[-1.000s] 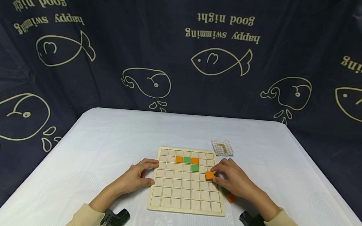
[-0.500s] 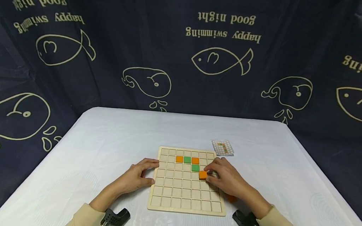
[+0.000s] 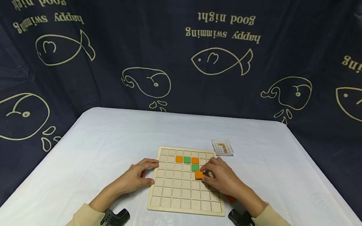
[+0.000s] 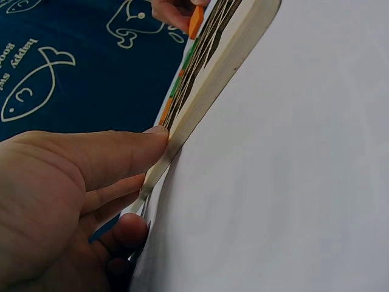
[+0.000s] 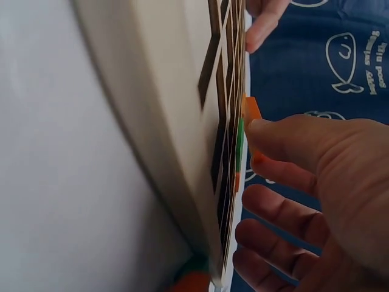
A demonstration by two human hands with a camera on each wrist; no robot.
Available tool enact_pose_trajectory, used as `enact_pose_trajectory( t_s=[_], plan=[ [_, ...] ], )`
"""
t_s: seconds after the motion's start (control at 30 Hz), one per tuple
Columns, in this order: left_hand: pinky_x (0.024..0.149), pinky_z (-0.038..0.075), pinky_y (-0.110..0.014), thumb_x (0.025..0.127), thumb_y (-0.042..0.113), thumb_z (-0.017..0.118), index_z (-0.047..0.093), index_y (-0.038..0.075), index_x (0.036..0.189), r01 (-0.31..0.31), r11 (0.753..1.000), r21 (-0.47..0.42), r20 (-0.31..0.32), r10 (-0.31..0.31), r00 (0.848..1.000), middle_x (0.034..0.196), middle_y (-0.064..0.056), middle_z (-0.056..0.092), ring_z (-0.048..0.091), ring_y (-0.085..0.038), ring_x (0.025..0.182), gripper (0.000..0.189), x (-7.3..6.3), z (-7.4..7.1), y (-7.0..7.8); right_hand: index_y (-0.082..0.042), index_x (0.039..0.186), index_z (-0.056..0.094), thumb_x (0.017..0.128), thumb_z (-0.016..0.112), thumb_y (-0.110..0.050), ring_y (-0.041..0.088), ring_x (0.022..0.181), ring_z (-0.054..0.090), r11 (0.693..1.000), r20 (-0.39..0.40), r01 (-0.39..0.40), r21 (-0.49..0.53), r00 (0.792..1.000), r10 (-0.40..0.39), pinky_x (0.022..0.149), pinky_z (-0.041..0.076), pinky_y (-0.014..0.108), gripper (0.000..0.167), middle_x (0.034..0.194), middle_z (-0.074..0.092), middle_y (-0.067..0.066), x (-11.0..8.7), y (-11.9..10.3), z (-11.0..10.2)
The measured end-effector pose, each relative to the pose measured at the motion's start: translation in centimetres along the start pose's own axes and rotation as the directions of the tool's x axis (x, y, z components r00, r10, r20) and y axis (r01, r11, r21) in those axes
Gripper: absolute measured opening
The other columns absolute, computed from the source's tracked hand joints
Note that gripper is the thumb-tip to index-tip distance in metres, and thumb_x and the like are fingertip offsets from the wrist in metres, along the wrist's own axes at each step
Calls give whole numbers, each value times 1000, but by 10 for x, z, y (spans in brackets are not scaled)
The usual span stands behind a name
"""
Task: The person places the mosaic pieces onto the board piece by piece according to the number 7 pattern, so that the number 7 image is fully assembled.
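Observation:
My right hand [image 3: 223, 178] pinches an orange square tile [image 3: 198, 175] between thumb and fingers over the wooden grid board [image 3: 180, 203]. The held tile sits just below a green tile [image 3: 195, 168]; in the right wrist view the thumb presses on the orange tile [image 5: 251, 108], which is slightly tilted. Along the board's upper part lie an orange tile [image 3: 179, 159], another green tile [image 3: 187, 160] and a second orange tile [image 3: 195, 160] in a row. With relaxed fingers, my left hand [image 3: 134, 178] rests against the board's left edge. Its thumb [image 4: 127, 155] touches the rim in the left wrist view.
A small printed card [image 3: 222, 148] showing a coloured grid pattern lies beyond the board's upper right corner. Beside the board's right edge, a loose orange tile [image 3: 230, 199] shows partly under my right forearm. White cloth [image 3: 128, 130] covers the table; a dark printed curtain [image 3: 161, 37] hangs behind.
The right hand has carried the orange tile left across the board, from near its right edge to just below the lower green tile. The left hand stays in place.

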State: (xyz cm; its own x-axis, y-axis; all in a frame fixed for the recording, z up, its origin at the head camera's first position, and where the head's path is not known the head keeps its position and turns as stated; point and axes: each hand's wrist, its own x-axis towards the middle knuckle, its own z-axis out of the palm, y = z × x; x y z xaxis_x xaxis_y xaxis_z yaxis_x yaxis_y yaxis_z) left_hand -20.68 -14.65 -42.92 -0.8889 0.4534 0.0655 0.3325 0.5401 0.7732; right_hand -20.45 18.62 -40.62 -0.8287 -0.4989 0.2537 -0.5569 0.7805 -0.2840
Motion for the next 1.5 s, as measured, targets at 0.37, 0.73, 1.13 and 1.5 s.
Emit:
enact_pose_trajectory(
  t_s=[0.37,0.73,1.13,1.5],
  plan=[
    [104,1,-74,81,15,73,54,8,132,-5,1000,-3,-1,5,1000,144,-1,45,31,-28,140,55,0,0,2,-18,102,71,82,71,-26,7,81,42,1000,20,-8,-18,1000,8,72,39,27,21,89,57,-8,4,-4,2],
    [103,-1,-75,81,16,73,54,10,132,-5,1000,-5,2,5,1000,143,0,45,30,-28,141,55,0,0,0,-20,100,70,82,72,-27,8,82,41,1000,35,-6,-16,999,7,72,37,28,19,91,57,-6,6,-6,4],
    [103,0,-76,81,15,72,54,10,132,-11,1000,6,-4,11,1000,144,-1,45,30,-28,141,55,0,0,-1,-18,102,71,82,73,-28,8,81,42,1000,34,-1,-25,999,2,71,38,27,23,89,58,-7,8,-7,5],
    [105,4,-72,81,16,72,54,10,133,-12,1000,7,0,12,1000,144,-1,45,32,-27,140,55,0,0,0,-19,101,71,81,73,-28,7,79,39,1000,40,9,-20,999,-9,69,34,24,22,89,57,-6,9,-6,6]
  ],
)
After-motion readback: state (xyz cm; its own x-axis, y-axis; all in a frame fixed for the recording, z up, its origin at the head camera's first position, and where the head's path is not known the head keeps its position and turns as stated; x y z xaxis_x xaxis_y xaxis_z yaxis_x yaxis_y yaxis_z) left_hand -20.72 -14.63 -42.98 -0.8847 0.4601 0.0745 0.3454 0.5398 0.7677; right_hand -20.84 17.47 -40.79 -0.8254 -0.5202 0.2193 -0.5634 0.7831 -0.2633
